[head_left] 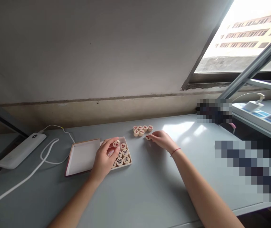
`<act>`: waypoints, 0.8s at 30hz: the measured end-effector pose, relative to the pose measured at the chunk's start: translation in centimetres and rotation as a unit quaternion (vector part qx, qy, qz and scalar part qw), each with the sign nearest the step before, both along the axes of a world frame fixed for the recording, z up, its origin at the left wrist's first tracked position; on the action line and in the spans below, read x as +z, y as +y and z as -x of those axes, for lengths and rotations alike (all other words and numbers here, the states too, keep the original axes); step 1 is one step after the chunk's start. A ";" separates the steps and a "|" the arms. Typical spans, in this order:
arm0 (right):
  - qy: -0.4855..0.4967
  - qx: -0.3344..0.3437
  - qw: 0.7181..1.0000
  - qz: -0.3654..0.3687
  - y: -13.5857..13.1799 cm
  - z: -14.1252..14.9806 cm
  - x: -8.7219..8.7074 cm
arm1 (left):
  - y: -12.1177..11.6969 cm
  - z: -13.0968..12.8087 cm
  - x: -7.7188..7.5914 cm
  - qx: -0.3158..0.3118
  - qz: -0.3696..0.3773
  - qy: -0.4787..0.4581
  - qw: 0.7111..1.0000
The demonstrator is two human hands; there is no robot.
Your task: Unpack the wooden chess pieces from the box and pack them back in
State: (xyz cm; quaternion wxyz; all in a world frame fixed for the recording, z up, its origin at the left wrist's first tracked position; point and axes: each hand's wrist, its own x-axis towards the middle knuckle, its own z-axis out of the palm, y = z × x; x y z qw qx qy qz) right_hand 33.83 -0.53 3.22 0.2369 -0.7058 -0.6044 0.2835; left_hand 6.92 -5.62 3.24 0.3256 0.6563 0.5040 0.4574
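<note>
Between the thumb and fingers of my left hand (104, 160) is a round xiangqi piece (116, 144) with a red character, held above an open box (128, 148). Several more xiangqi pieces (119, 161), some marked in black and some in red, lie in that box, partly hidden by the hand. My right hand (162, 139) pinches another red-marked piece (148, 137) at the table. Just beyond it, several red-marked pieces (140, 130) stand grouped in two rows, faces up.
The box lid (82, 156) lies inside-up left of the box. A white power strip (22, 150) and its white cable (37, 172) are on the table's left side. The wall (102, 110) runs along the back. Blurred patches cover parts of the right side.
</note>
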 end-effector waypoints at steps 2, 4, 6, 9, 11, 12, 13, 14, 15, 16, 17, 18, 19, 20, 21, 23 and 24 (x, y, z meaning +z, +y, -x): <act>-0.039 -0.010 0.999 -0.010 0.1 0.2 -0.1 | -0.2 0.0 0.4 -0.006 -0.015 0.036 0.999; -0.070 -0.031 0.996 -0.041 0.0 0.6 0.2 | -0.5 -0.1 0.9 -0.012 -0.040 0.086 0.995; -0.053 -0.014 0.995 -0.083 -0.6 1.6 0.9 | -0.8 -0.3 1.3 -0.021 -0.070 0.129 0.989; 0.097 0.155 0.980 -0.085 -2.3 4.3 2.4 | -1.2 -0.7 1.6 -0.037 -0.108 0.156 0.981; 0.183 0.272 0.944 -0.039 -3.7 6.3 3.2 | -1.4 -0.9 1.5 -0.050 -0.131 0.157 0.978; 0.199 0.293 0.935 -0.031 -4.4 7.2 3.5 | -1.5 -1.0 1.4 -0.056 -0.140 0.156 0.976; 0.207 0.299 0.931 -0.029 -4.9 7.8 3.7 | -1.5 -1.0 1.3 -0.062 -0.148 0.155 0.975; 0.209 0.298 0.931 -0.030 -5.2 8.2 3.8 | -1.5 -1.0 1.2 -0.065 -0.153 0.157 0.973; 0.207 0.292 0.933 -0.033 -5.3 8.3 3.8 | -1.5 -1.0 1.1 -0.065 -0.155 0.161 0.973; 0.203 0.282 0.937 -0.037 -5.2 8.1 3.7 | -1.5 -1.0 1.1 -0.061 -0.153 0.166 0.972; 0.193 0.266 0.944 -0.043 -4.9 7.7 3.6 | -1.5 -1.0 1.0 -0.054 -0.147 0.173 0.972; 0.177 0.238 0.954 -0.052 -4.4 6.9 3.5 | -1.4 -1.0 1.0 -0.047 -0.140 0.180 0.972; 0.155 0.202 0.965 -0.063 -3.7 6.0 3.2 | -1.4 -0.9 1.0 -0.039 -0.134 0.185 0.973; 0.124 0.152 0.978 -0.076 -3.0 5.0 2.9 | -1.4 -0.9 1.1 -0.034 -0.129 0.188 0.973; 0.094 0.105 0.987 -0.080 -2.3 4.0 2.5 | -1.3 -0.8 1.1 -0.032 -0.129 0.188 0.973; 0.061 0.054 0.995 -0.053 -1.1 2.2 1.7 | -1.2 -0.7 1.2 -0.034 -0.135 0.183 0.973; 0.057 0.041 0.997 -0.034 -0.6 1.5 1.3 | -1.1 -0.6 1.2 -0.037 -0.138 0.180 0.973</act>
